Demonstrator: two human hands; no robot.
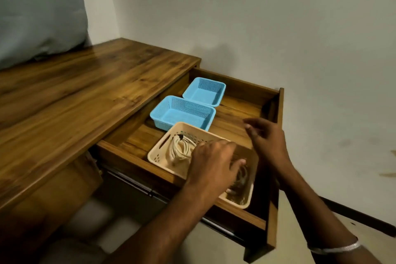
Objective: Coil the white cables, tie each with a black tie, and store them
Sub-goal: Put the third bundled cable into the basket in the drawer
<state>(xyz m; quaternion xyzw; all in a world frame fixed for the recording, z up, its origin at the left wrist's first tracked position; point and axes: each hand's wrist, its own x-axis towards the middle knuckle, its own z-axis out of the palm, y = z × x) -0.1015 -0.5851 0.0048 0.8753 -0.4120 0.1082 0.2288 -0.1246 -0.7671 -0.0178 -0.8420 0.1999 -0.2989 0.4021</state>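
**In the open drawer: cables in the beige basket**

In the open drawer (242,100) of the wooden desk (85,92), three baskets stand in a row. The beige basket (159,152) is at the near end of the drawer, close to its front edge. The two blue baskets are behind it: the first blue basket (165,111) is just beside the beige one, and the second blue basket (216,88) stands near the far corner of the drawer, just behind the first.

One coiled white cable (181,149) lies in the left part of the beige basket, and a small black tie (180,136) shows at its far end. A second white cable (242,177) is in the right part of the same basket, partly hidden and in shadow.

The left hand (214,162) is inside the beige basket, above the second cable. Its fingers are bent downward toward this cable, but I cannot tell if they grip it, because the hand covers the contact. The right hand (265,137) hovers over the right side of the drawer, apart from the basket. It is blurred; the fingers look loosely bent and they hold nothing. A silver bracelet (334,248) is on the right wrist.

A grey pillow (40,10) rests at the far left corner of the desk.
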